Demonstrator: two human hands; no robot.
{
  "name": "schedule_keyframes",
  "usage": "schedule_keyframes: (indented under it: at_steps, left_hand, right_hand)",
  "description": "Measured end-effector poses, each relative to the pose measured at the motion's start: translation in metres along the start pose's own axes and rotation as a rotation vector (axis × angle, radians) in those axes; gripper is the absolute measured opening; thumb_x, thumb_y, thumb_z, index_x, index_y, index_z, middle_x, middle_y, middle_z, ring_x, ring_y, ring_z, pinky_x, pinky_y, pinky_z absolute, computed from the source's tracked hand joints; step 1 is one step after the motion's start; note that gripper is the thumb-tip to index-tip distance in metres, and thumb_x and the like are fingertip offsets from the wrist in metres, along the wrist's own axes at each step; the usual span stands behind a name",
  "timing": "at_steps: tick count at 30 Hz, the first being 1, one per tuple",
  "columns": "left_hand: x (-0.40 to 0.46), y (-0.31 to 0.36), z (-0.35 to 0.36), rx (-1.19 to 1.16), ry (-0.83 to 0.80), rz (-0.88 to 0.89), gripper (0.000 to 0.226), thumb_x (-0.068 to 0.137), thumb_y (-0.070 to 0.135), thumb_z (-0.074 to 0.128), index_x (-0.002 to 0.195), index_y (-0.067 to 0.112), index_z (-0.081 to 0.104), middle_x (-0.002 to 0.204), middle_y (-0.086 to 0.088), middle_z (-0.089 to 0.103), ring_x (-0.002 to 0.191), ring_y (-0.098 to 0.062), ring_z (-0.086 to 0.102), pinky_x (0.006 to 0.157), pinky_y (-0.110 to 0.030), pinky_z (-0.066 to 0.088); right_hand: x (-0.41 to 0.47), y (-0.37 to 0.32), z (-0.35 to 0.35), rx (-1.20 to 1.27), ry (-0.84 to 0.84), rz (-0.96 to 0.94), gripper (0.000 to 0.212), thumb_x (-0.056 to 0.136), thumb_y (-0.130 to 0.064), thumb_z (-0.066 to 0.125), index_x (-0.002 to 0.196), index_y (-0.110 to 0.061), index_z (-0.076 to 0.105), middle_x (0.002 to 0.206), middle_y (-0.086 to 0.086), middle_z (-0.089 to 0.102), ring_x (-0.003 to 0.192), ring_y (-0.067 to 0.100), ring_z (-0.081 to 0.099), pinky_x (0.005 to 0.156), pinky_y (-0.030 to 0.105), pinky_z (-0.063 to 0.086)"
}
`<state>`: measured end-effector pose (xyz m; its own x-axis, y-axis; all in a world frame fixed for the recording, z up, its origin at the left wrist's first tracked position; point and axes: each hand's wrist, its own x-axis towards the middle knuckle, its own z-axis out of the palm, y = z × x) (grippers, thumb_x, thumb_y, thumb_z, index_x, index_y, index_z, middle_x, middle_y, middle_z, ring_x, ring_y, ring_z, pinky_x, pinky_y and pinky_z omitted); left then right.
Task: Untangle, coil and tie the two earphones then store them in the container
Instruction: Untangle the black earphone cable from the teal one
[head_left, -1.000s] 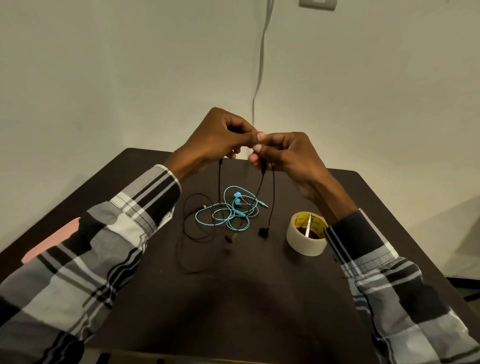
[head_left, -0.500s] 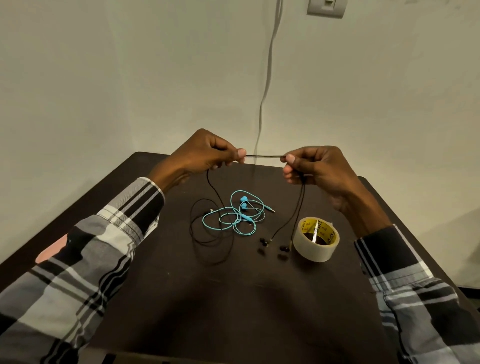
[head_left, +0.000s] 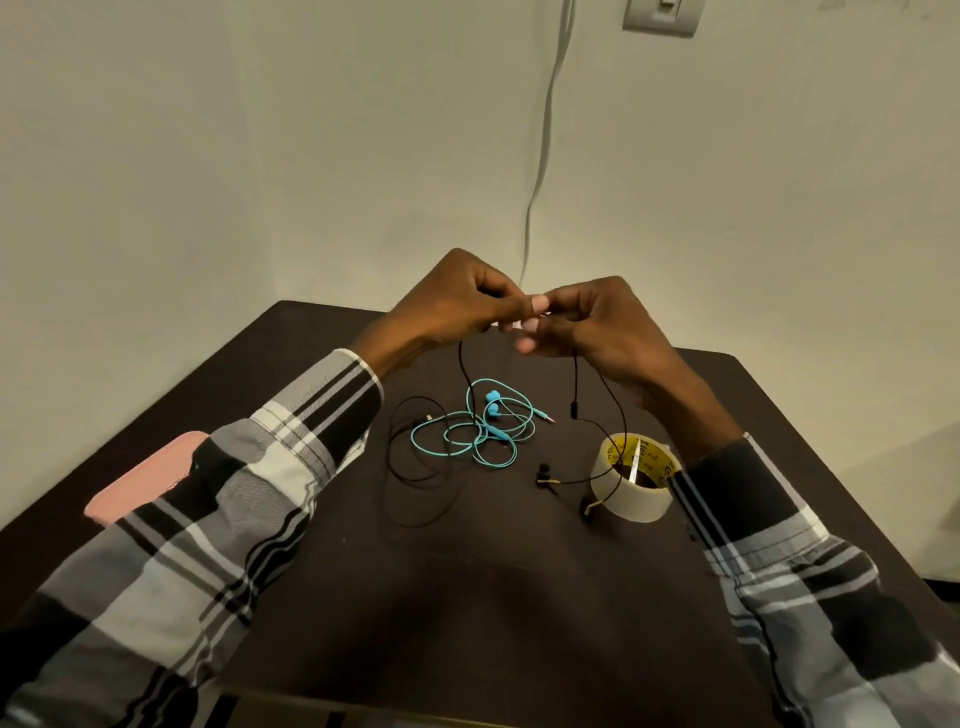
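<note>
My left hand (head_left: 452, 301) and right hand (head_left: 597, 322) meet above the far side of the table (head_left: 493, 597), both pinching the black earphone (head_left: 574, 410), whose cord hangs down to the tabletop. The blue earphone (head_left: 483, 431) lies tangled below them, left of the tape roll (head_left: 631, 480).

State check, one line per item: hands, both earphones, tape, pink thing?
Left hand: pinching the black cable.
Right hand: pinching the same cable.
Black wired earphones: partly lifted, uncoiled, earbuds on table.
Turquoise wired earphones: loose tangle on table, untouched.
Beige tape roll: flat, black cable draped over it.
Pink flat object: lying under the left sleeve.
</note>
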<state>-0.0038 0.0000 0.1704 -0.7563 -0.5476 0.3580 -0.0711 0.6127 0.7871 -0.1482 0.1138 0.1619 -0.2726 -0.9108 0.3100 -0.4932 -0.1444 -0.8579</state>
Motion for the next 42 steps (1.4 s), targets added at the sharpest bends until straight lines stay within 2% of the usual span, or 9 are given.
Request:
schedule_keyframes:
  at_steps: [7,13,16,20,23,26,31,35,42]
  left_hand:
    - [-0.012,-0.022,-0.032,-0.069,0.131,-0.095,0.024,0.085,0.038,0.073,0.086,0.015,0.079,0.061,0.005,0.062,0.059,-0.001,0.052,0.056,-0.011,0.042]
    - [-0.021,-0.036,-0.045,-0.132,0.289,-0.125,0.025,0.086,0.031,0.073,0.088,0.006,0.077,0.050,0.015,0.060,0.048,0.003,0.048,0.049,-0.007,0.038]
    - [-0.022,-0.036,-0.043,-0.168,0.326,-0.118,0.024,0.087,0.029,0.073,0.089,0.005,0.075,0.049,0.019,0.059,0.047,0.003,0.046,0.051,-0.008,0.039]
    - [-0.016,-0.031,-0.031,-0.162,0.284,-0.100,0.023,0.086,0.028,0.073,0.088,0.005,0.076,0.047,0.018,0.059,0.044,0.003,0.047,0.054,-0.011,0.040]
    - [-0.011,-0.024,-0.017,-0.110,0.217,-0.067,0.025,0.087,0.026,0.074,0.088,0.001,0.076,0.047,0.017,0.059,0.043,0.004,0.048,0.052,-0.008,0.038]
    - [-0.005,-0.018,-0.004,-0.044,0.160,-0.030,0.023,0.086,0.026,0.075,0.085,0.004,0.077,0.051,0.015,0.062,0.046,0.005,0.050,0.050,-0.007,0.036]
    - [-0.006,-0.011,-0.005,-0.069,0.123,-0.002,0.021,0.086,0.027,0.074,0.079,0.007,0.077,0.051,0.012,0.061,0.046,0.002,0.048,0.050,-0.009,0.036]
    - [-0.012,-0.011,-0.020,-0.053,0.175,-0.017,0.023,0.088,0.030,0.073,0.085,0.007,0.077,0.047,0.017,0.058,0.045,0.004,0.048,0.050,-0.007,0.037]
    - [-0.019,-0.029,-0.040,-0.067,0.243,-0.062,0.025,0.087,0.032,0.073,0.086,0.007,0.077,0.047,0.018,0.057,0.046,0.003,0.047,0.056,-0.010,0.042]
  right_hand:
    - [-0.007,0.002,-0.036,0.183,0.236,0.036,0.013,0.094,-0.014,0.064,0.098,-0.005,0.074,0.074,0.005,0.074,0.071,0.018,0.072,0.073,0.030,0.062]
    - [-0.004,0.016,-0.049,0.343,0.353,0.102,0.019,0.096,-0.017,0.062,0.105,-0.003,0.072,0.080,0.006,0.073,0.078,0.022,0.071,0.084,0.039,0.061]
    - [0.000,0.023,-0.043,0.250,0.368,0.108,0.020,0.096,-0.018,0.064,0.108,-0.003,0.071,0.088,0.008,0.074,0.083,0.022,0.073,0.085,0.041,0.061]
    - [0.012,0.024,-0.034,-0.156,0.204,0.092,0.049,0.081,-0.019,0.081,0.126,-0.012,0.065,0.117,0.001,0.071,0.107,0.016,0.068,0.088,0.030,0.056]
    - [0.013,0.013,-0.023,-0.232,-0.041,0.051,0.069,0.074,-0.014,0.085,0.137,-0.019,0.057,0.132,-0.006,0.063,0.121,0.006,0.057,0.091,0.019,0.049]
    - [0.011,0.004,-0.004,-0.132,-0.174,0.016,0.056,0.078,-0.009,0.081,0.131,-0.016,0.063,0.120,-0.006,0.071,0.111,0.001,0.065,0.088,0.014,0.053]
    - [0.012,0.003,0.008,-0.110,0.038,-0.103,0.015,0.091,-0.008,0.069,0.104,-0.005,0.074,0.083,0.002,0.077,0.083,0.013,0.075,0.078,0.019,0.057]
    - [0.012,0.000,-0.014,-0.047,0.160,-0.108,0.013,0.094,-0.010,0.065,0.101,-0.003,0.073,0.078,0.009,0.074,0.072,0.015,0.073,0.075,0.028,0.061]
    - [0.014,0.013,-0.061,0.020,0.413,-0.040,0.013,0.096,-0.017,0.063,0.099,-0.010,0.074,0.076,0.004,0.073,0.072,0.016,0.071,0.082,0.040,0.060]
